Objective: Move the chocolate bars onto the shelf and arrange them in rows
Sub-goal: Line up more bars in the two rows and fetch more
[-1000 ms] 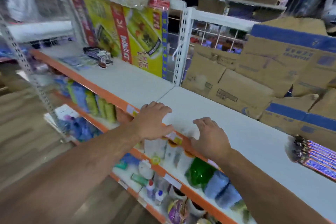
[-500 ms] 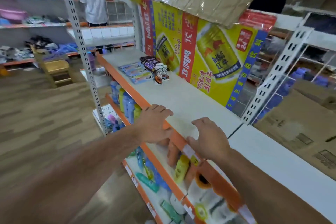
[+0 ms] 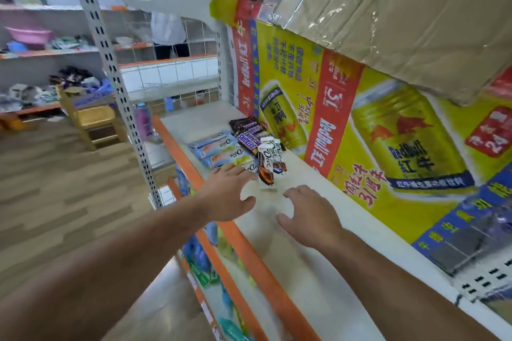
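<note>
Chocolate bars lie in a loose group on the white shelf (image 3: 310, 263) with an orange front edge. Pale blue Dove bars (image 3: 214, 148) lie flat nearest the edge. Dark Snickers bars (image 3: 248, 138) sit behind them, and white-and-brown Dove bars (image 3: 268, 165) lie beside those. My left hand (image 3: 227, 194) hovers over the shelf edge, fingers spread and loosely bent, its fingertips at the nearest Dove bars. My right hand (image 3: 310, 216) hangs above the bare shelf just right of it, fingers relaxed, holding nothing.
A yellow and red drink carton (image 3: 388, 147) stands along the back of the shelf. A taped cardboard box (image 3: 401, 16) overhangs from above. Bottles fill the lower shelf (image 3: 205, 257). A perforated upright post (image 3: 116, 91) stands left, with wood floor and a small stool (image 3: 94, 119) beyond.
My view has swung left along the shelf, bringing the chocolate bars close. Both hands have moved with it, from the shelf edge toward the bars, still holding nothing.
</note>
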{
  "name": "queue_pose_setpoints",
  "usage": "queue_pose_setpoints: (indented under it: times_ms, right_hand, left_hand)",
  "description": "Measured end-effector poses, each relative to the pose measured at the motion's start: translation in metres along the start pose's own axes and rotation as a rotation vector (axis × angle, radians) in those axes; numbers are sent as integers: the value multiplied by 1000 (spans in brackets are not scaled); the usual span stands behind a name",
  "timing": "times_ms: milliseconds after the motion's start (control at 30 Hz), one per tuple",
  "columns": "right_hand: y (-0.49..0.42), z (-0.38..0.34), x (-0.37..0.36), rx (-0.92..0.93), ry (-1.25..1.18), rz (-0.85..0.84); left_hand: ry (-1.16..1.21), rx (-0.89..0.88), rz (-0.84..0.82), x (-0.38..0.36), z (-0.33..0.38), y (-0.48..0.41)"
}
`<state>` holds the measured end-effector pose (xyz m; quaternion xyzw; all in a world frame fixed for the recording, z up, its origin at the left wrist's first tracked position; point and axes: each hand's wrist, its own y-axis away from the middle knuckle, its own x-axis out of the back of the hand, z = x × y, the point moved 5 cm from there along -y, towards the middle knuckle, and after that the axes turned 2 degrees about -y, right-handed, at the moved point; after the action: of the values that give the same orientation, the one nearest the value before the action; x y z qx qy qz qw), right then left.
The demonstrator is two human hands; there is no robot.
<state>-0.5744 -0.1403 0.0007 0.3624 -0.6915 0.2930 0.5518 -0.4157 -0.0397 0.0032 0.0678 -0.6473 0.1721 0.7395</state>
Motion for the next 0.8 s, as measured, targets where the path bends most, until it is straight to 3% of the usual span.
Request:
queue_pose_setpoints:
  times_ms: [167,433,600,800]
  right_hand:
    - [-54,-9,-18,-83,-1,-2]
    - [-119,-27,-37,-395,-76,63]
    - [-136,-40,-41,-575,-44,81]
    - [-142,-44,-42,-738,-61,49]
  left_hand:
    - [18,-65,15,-12,-41,-55]
    - [-38,-265,61,-14,-117,-153]
    - [-54,-439,-50,-25,-135,-199]
    - [-10,-520,-108,-39,-140,-228]
